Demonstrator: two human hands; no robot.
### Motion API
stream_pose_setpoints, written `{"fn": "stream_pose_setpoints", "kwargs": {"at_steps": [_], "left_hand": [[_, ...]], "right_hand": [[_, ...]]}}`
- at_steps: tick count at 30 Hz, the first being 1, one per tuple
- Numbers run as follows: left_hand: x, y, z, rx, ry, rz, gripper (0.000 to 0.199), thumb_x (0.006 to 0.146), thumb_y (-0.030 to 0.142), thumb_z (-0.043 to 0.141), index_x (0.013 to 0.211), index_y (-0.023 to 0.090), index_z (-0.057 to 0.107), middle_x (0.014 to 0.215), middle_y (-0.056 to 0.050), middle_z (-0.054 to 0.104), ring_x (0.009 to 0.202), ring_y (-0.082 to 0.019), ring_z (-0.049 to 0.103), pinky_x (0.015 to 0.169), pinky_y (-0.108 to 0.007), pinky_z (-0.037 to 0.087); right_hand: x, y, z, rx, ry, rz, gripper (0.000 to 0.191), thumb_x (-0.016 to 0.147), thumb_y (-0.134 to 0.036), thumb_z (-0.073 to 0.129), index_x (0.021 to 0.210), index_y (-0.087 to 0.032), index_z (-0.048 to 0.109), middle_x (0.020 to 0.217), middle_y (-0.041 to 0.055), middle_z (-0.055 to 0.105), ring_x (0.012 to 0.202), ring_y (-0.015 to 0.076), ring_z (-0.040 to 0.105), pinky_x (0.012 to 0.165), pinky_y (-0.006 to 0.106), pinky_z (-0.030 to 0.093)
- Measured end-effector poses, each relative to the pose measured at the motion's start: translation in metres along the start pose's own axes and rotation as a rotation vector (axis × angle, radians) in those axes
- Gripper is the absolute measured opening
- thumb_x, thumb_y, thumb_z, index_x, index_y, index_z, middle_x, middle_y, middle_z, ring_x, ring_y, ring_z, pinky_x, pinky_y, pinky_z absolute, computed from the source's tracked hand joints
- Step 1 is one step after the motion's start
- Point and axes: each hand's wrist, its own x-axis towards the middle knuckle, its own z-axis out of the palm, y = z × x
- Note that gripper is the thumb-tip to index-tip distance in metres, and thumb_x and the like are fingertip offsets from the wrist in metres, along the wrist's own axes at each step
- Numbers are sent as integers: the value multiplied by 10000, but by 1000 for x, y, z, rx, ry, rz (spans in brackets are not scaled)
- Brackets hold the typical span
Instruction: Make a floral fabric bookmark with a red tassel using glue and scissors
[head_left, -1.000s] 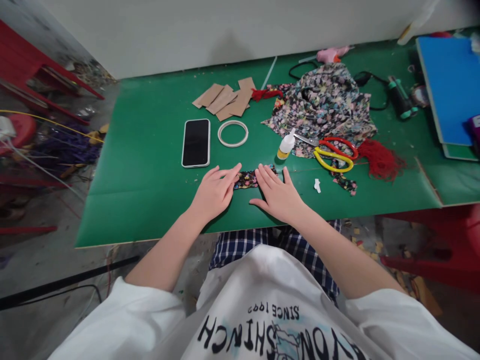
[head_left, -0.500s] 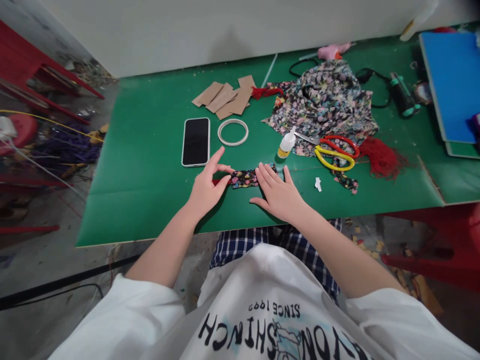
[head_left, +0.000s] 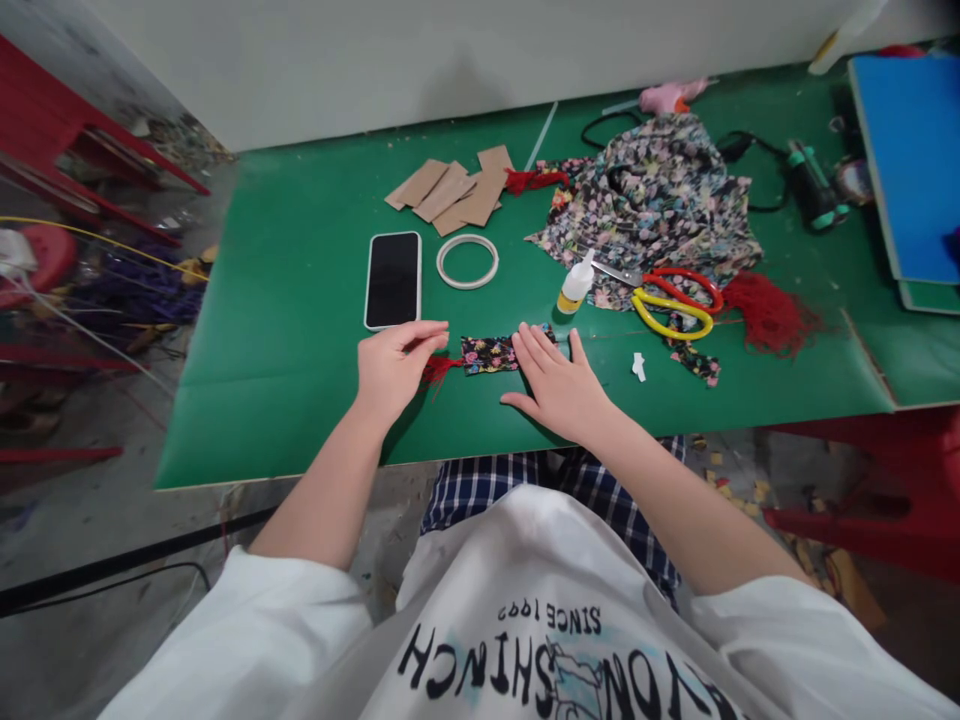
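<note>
A small floral fabric-covered strip lies on the green table in front of me, with a red thread tassel at its left end. My right hand rests flat over the strip's right part, fingers stretched out, hiding most of that end. Just left of the tassel is my left hand, its thumb and fingers drawn together in a pinch above the threads. Whether a strand is between those fingertips is too small to make out. A small white glue bottle with a yellow label stands beyond my right hand.
Scissors with red and yellow handles lie partly on a heap of floral cloth. A phone, a tape roll and cardboard pieces lie farther back. Loose red thread is at right, near a blue board.
My left hand has drawn back to the left from the strip's end, its spread fingers now brought together, and the red tassel has come into view. My right hand stays on the strip.
</note>
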Motion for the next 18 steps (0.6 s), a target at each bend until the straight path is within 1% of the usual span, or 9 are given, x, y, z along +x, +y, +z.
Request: {"fn": "stream_pose_setpoints", "kwargs": {"at_steps": [2,5,7,10,12,15,18], "left_hand": [[0,-3,1,31,8,31,179,788,293,605,907,208,710,838,-11,714,793,-146,660,811,-313,532],[2,-4,2,113,27,124,166,785,257,611,910,210,709,855,-14,697,774,-131,635,759,-283,525],[3,-3,3,165,25,165,162,773,261,628,905,212,708,828,-10,686,742,-126,618,731,-273,518],[3,-3,6,220,13,177,158,769,296,641,886,213,709,764,1,681,706,-128,609,726,-273,508],[2,-5,7,243,21,182,153,770,316,644,860,213,712,757,1,688,708,-135,612,723,-277,506],[0,-8,7,263,51,192,136,770,326,645,807,216,716,779,-2,706,759,-156,630,755,-291,504],[-2,-11,8,277,41,168,141,786,324,626,814,222,718,825,-2,720,791,-169,649,778,-305,507]], "right_hand": [[0,0,0,-1,-2,0,742,885,-580,283,1423,-71,232,1488,148,219,1377,270,217,1082,607,88],[0,1,-1,-2,-7,0,744,886,-582,273,1425,-71,223,1490,146,216,1378,269,212,1077,617,77],[0,1,0,1,-10,-1,749,882,-587,273,1428,-78,217,1491,148,217,1379,276,207,1074,624,71],[0,0,-1,5,-11,6,738,883,-581,280,1429,-88,224,1492,148,218,1378,282,208,1073,622,81],[0,0,-2,6,-2,27,714,888,-562,296,1422,-90,251,1498,141,204,1379,280,204,1076,607,114],[1,0,-4,11,23,57,675,895,-526,324,1405,-85,298,1506,125,187,1387,277,181,1082,572,164],[4,-4,-6,22,65,34,638,909,-485,319,1406,-85,299,1498,119,223,1392,261,170,1101,546,146]]}}
